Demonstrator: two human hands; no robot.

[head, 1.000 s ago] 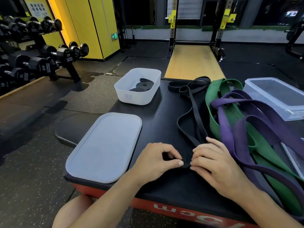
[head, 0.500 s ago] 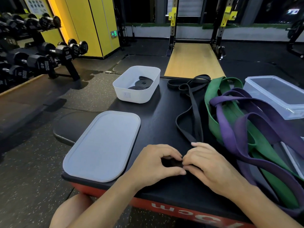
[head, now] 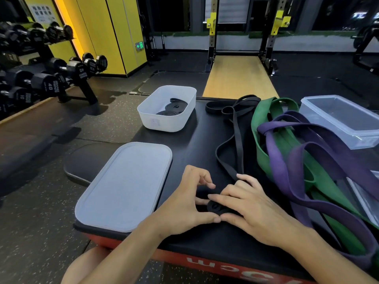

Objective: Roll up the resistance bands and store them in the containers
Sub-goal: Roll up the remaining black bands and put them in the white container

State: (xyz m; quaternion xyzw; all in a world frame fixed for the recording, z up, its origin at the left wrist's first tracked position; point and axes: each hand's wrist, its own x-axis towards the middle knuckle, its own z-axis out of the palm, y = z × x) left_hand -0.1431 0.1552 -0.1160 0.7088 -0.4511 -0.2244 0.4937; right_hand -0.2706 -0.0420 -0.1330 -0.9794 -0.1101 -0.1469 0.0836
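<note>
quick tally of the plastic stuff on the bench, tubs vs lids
tubs: 2 (white tub, clear tub)
lids: 1 (white lid)
total: 3
A clear sheet beside the purple band at the right may be a second lid; too little shows to tell, so it is not counted.

Dim gym, yellow wall panels [head: 114, 33] lit at left, green exit sign [head: 140, 46] mounted on them, dumbbells [head: 51, 78] racked at far left, speckled black floor [head: 41, 222], wooden platform [head: 238, 76] laid between rack uprights [head: 212, 48], dark windows [head: 170, 13] behind
</note>
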